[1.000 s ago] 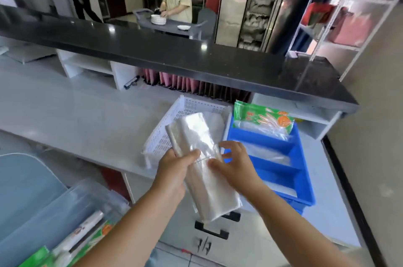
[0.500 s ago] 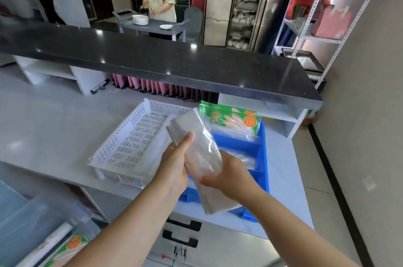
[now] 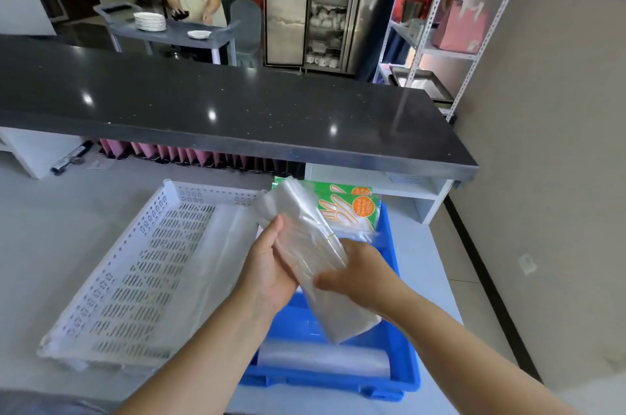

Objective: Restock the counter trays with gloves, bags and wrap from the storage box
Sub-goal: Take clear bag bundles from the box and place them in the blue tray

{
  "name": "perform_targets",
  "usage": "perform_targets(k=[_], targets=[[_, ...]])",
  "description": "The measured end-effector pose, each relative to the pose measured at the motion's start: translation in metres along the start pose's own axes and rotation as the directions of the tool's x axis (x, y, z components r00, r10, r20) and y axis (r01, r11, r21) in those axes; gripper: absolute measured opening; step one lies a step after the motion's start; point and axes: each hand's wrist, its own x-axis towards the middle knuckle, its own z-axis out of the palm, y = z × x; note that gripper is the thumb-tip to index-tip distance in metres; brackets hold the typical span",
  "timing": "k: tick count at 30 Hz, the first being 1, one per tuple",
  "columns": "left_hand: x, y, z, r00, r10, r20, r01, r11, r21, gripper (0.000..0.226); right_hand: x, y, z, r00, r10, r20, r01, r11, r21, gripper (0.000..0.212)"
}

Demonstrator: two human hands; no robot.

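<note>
A stack of clear plastic bags (image 3: 306, 238), bound by a thin rubber band, hangs over the blue tray (image 3: 403, 370). My left hand (image 3: 271, 265) grips its left edge and my right hand (image 3: 359, 274) grips its right side. To the left stands the white perforated tray (image 3: 135, 279) with a clear plastic sheet or bag (image 3: 216, 265) lying along its right side. Green glove packets (image 3: 352, 211) lean at the far end of the blue tray. A roll of clear wrap (image 3: 321, 360) lies in its near compartment.
A black raised countertop (image 3: 237, 109) runs across behind the trays, with pink folders (image 3: 176, 153) and white cubbies under it. The white work surface (image 3: 50, 228) spreads left. A person stands at a cart with plates (image 3: 149, 21) in the background. Metal shelving (image 3: 440, 18) stands at the right.
My view has moved closer to the counter and right; the storage box at lower left has left the frame. Both hands have carried the bag stack forward, over the blue tray.
</note>
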Motion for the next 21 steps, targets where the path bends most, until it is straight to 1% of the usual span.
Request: perform_targets(k=[1, 2, 3, 4, 5, 6, 7, 8, 9, 10, 11, 12, 13, 15, 19, 21], targets=[[0.007, 0.005, -0.002, 1.000, -0.001, 0.010, 0.000, 0.999, 0.050, 0.048, 0.007, 0.001, -0.002, 1.000, 0.005, -0.009, -0.005, 1.000, -0.012, 0.027], [0.015, 0.012, -0.005, 1.000, 0.029, -0.002, -0.028, 0.991, 0.128, 0.051, 0.014, 0.002, -0.003, 1.000, 0.011, -0.015, -0.012, 0.999, -0.040, 0.026], [0.023, 0.018, -0.008, 0.994, 0.097, -0.041, -0.084, 0.965, 0.247, 0.050, 0.021, 0.004, -0.004, 1.000, 0.015, -0.021, -0.016, 0.996, -0.086, 0.025], [0.030, 0.026, -0.011, 0.976, 0.203, -0.078, -0.154, 0.896, 0.416, 0.052, 0.027, 0.006, -0.005, 0.999, 0.017, -0.029, -0.021, 0.989, -0.146, 0.026], [0.038, 0.033, -0.015, 0.938, 0.337, -0.078, -0.222, 0.760, 0.611, 0.061, 0.033, 0.008, -0.006, 0.999, 0.016, -0.040, -0.024, 0.977, -0.213, 0.028], [0.046, 0.039, -0.020, 0.886, 0.463, -0.018, -0.276, 0.559, 0.782, 0.073, 0.038, 0.010, -0.006, 0.998, 0.014, -0.054, -0.029, 0.960, -0.279, 0.030], [0.053, 0.045, -0.026, 0.822, 0.558, 0.115, -0.333, 0.307, 0.892, 0.080, 0.044, 0.012, -0.005, 0.998, 0.011, -0.066, -0.033, 0.940, -0.339, 0.030], [0.059, 0.049, -0.030, 0.750, 0.589, 0.301, -0.392, 0.029, 0.920, 0.079, 0.049, 0.014, -0.005, 0.997, 0.008, -0.072, -0.036, 0.918, -0.394, 0.029], [0.064, 0.052, -0.033, 0.679, 0.542, 0.495, -0.448, -0.228, 0.864, 0.071, 0.054, 0.016, -0.004, 0.998, -0.001, -0.070, -0.031, 0.893, -0.449, 0.028], [0.069, 0.053, -0.035, 0.622, 0.443, 0.645, -0.489, -0.423, 0.762, 0.061, 0.058, 0.019, -0.004, 0.998, -0.013, -0.060, -0.019, 0.865, -0.502, 0.026], [0.072, 0.053, -0.037, 0.588, 0.326, 0.740, -0.528, -0.538, 0.657, 0.052, 0.061, 0.022, -0.005, 0.999, -0.024, -0.049, -0.007, 0.839, -0.544, 0.025], [0.075, 0.051, -0.037, 0.569, 0.226, 0.790, -0.561, -0.596, 0.575, 0.043, 0.064, 0.025, -0.005, 0.999, -0.032, -0.037, 0.005, 0.816, -0.578, 0.024], [0.076, 0.049, -0.038, 0.558, 0.157, 0.815, -0.585, -0.622, 0.521, 0.037, 0.065, 0.028, -0.006, 0.999, -0.039, -0.023, 0.017, 0.794, -0.608, 0.024], [0.078, 0.044, -0.039, 0.564, 0.091, 0.821, -0.604, -0.632, 0.485, 0.031, 0.067, 0.033, -0.009, 0.998, -0.065, 0.000, 0.049, 0.750, -0.660, 0.024], [0.080, 0.038, -0.040, 0.649, 0.028, 0.760, -0.593, -0.607, 0.529, 0.034, 0.067, 0.039, -0.012, 0.990, -0.143, 0.012, 0.108, 0.686, -0.719, 0.022], [0.078, 0.034, -0.041, 0.689, -0.002, 0.725, -0.566, -0.626, 0.536, 0.037, 0.069, 0.041, -0.013, 0.983, -0.181, 0.021, 0.137, 0.654, -0.744, 0.022]])
